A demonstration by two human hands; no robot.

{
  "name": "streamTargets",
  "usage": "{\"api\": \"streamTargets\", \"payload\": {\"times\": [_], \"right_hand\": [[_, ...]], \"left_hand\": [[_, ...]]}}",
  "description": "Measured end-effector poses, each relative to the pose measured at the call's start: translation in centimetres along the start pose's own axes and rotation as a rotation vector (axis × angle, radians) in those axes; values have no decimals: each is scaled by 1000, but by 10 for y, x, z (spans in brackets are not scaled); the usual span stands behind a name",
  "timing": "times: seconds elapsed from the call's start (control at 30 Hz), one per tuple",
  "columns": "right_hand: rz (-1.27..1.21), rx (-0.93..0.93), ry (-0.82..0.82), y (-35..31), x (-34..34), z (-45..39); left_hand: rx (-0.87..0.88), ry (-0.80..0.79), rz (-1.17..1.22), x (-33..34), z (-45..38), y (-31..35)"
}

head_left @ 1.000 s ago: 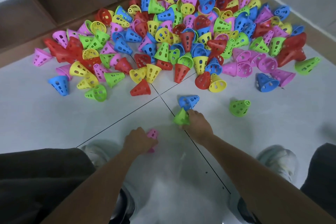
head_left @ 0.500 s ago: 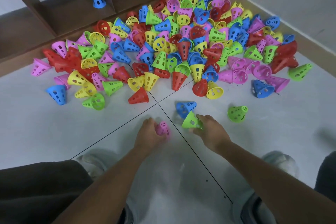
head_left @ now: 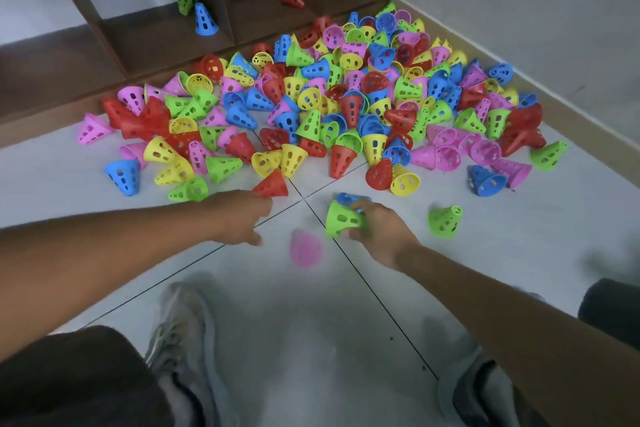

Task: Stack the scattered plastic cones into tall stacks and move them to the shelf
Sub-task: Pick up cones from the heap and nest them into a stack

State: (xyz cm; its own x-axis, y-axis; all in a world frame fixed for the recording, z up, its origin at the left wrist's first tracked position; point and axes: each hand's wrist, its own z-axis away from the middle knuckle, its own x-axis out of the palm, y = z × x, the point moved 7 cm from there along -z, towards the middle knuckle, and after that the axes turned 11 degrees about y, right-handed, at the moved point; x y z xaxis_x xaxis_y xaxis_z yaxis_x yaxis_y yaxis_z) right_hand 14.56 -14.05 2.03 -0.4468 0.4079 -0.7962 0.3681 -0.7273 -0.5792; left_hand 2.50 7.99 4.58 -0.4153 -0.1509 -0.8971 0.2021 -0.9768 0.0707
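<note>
Gripping one green cone (head_left: 343, 220); right hand (head_left: 382, 230)

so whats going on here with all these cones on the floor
A person crouched on the floor is gathering up scattered plastic cones. The right hand grips a green cone, with a blue cone just behind it. The left hand reaches toward a red cone at the near edge of the pile. A blurred pink cone lies loose between the hands. Only a few single cones sit on the shelf; no tall stack is visible.
</note>
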Motion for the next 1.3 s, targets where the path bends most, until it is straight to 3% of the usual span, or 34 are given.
{"api": "streamTargets", "payload": {"times": [0.27, 0.5, 0.77, 1.3], "right_hand": [[159, -196, -73, -42, 24, 8], [274, -192, -183, -62, 66, -6], [287, -184, -258, -58, 90, -13], [599, -411, -345, -76, -4, -80]], "left_hand": [[108, -82, -70, -37, 54, 3], [136, -129, -70, -43, 81, -14], [102, -68, 39, -42, 63, -32], [61, 36, 174, -26, -11, -65]]}}
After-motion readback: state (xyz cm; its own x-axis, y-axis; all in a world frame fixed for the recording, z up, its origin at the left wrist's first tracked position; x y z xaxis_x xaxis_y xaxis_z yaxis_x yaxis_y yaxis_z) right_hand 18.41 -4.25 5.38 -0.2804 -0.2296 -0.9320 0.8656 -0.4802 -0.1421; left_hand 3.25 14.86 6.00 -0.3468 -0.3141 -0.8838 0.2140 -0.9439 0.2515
